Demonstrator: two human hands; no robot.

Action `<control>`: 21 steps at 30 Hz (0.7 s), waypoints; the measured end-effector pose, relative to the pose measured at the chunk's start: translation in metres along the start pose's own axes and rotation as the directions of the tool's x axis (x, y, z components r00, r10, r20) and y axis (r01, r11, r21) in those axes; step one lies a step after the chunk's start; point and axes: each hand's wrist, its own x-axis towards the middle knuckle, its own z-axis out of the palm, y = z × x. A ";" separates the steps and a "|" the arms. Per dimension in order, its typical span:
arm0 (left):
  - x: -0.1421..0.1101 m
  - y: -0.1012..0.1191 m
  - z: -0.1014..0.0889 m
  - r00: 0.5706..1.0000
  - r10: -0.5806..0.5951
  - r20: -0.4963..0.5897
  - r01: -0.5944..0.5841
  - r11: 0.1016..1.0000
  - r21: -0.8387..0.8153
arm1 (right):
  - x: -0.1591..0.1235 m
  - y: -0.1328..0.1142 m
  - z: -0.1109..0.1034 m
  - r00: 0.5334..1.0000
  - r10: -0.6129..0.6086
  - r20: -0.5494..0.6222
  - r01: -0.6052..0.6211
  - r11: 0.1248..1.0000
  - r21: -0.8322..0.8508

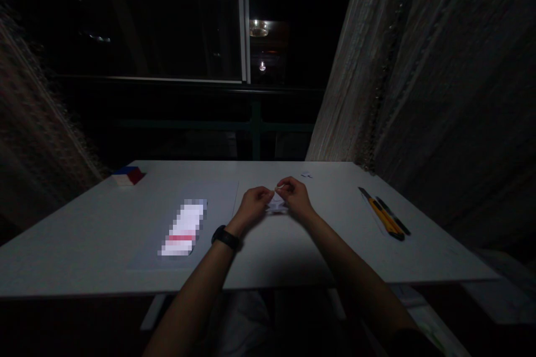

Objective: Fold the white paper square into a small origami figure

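Both hands meet over the middle of the white table, fingertips almost touching. My left hand (256, 202), with a dark watch (226, 237) on its wrist, is closed in a pinch at a small piece of white paper (277, 203). From the other side my right hand (295, 194) pinches the same paper, thumb and forefinger together at its top. The paper looks folded, with dark marks lower down; dim light and the fingers hide part of it.
A lit phone (184, 228) lies on a pale sheet (224, 201) at left, its screen blurred out. A puzzle cube (128, 175) sits at the far left. To the right are a yellow utility knife (382, 215) and a dark pen-like item (392, 215). Paper scraps (306, 175) lie behind my hands.
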 end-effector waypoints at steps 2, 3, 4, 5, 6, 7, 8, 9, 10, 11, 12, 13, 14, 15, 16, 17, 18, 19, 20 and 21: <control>0.000 0.000 0.000 1.000 0.004 -0.016 -0.003 1.000 0.020 | 0.000 0.002 0.001 1.000 -0.018 0.002 0.018 1.000 -0.012; 0.000 0.000 0.001 1.000 0.006 -0.018 -0.005 0.999 0.035 | 0.000 0.003 0.002 1.000 -0.028 -0.001 0.028 0.999 -0.019; 0.000 0.000 0.001 1.000 0.012 -0.021 -0.011 0.998 0.058 | -0.001 0.003 0.002 0.999 -0.038 -0.005 0.038 0.999 -0.028; -0.001 0.000 0.001 0.999 0.022 -0.025 -0.020 0.996 0.088 | -0.002 0.003 0.003 0.999 -0.047 -0.013 0.046 0.998 -0.039; -0.001 0.000 0.001 0.999 0.036 -0.032 -0.032 0.992 0.124 | -0.002 0.003 0.004 0.998 -0.052 -0.021 0.051 0.997 -0.053; -0.002 0.000 0.002 0.998 0.053 -0.038 -0.046 0.986 0.161 | -0.003 0.002 0.005 0.998 -0.057 -0.027 0.054 0.996 -0.072; -0.003 0.000 0.002 0.996 0.072 -0.043 -0.062 0.979 0.193 | -0.004 0.001 0.005 0.997 -0.061 -0.037 0.057 0.994 -0.092; -0.004 0.000 0.002 0.995 0.089 -0.048 -0.077 0.973 0.217 | -0.005 -0.001 0.006 0.997 -0.064 -0.047 0.058 0.992 -0.110; -0.004 0.000 0.003 0.993 0.103 -0.049 -0.089 0.969 0.232 | -0.007 -0.002 0.006 0.996 -0.066 -0.055 0.059 0.991 -0.124; -0.005 0.000 0.003 0.992 0.113 -0.050 -0.098 0.965 0.242 | -0.008 -0.003 0.007 0.996 -0.067 -0.063 0.058 0.989 -0.136; -0.005 0.001 0.003 0.991 0.121 -0.050 -0.105 0.963 0.248 | -0.008 -0.004 0.008 0.995 -0.068 -0.073 0.057 0.988 -0.146; -0.006 0.001 0.003 0.991 0.125 -0.052 -0.108 0.961 0.255 | -0.009 -0.005 0.008 0.994 -0.068 -0.084 0.055 0.987 -0.154; -0.007 0.001 0.003 0.990 0.128 -0.055 -0.110 0.958 0.264 | -0.010 -0.005 0.009 0.993 -0.068 -0.097 0.052 0.986 -0.160; -0.007 0.002 0.003 0.989 0.134 -0.057 -0.114 0.955 0.274 | -0.010 -0.006 0.010 0.992 -0.068 -0.110 0.049 0.985 -0.165; -0.007 0.003 0.003 0.988 0.142 -0.059 -0.120 0.952 0.282 | -0.011 -0.006 0.011 0.990 -0.067 -0.126 0.045 0.985 -0.168; -0.008 0.003 0.003 0.987 0.151 -0.059 -0.128 0.949 0.289 | -0.011 -0.006 0.011 0.988 -0.065 -0.142 0.041 0.985 -0.168; -0.008 0.004 0.003 0.985 0.159 -0.059 -0.135 0.947 0.292 | -0.011 -0.005 0.012 0.986 -0.061 -0.156 0.034 0.986 -0.166; -0.008 0.004 0.003 0.985 0.163 -0.062 -0.138 0.948 0.288 | -0.012 -0.005 0.013 0.984 -0.054 -0.169 0.027 0.987 -0.161; -0.007 0.004 0.003 0.985 0.161 -0.067 -0.137 0.951 0.276 | -0.012 -0.005 0.013 0.984 -0.045 -0.175 0.018 0.988 -0.153; -0.007 0.004 0.003 0.985 0.154 -0.073 -0.130 0.958 0.256 | -0.012 -0.005 0.014 0.983 -0.035 -0.180 0.009 0.990 -0.141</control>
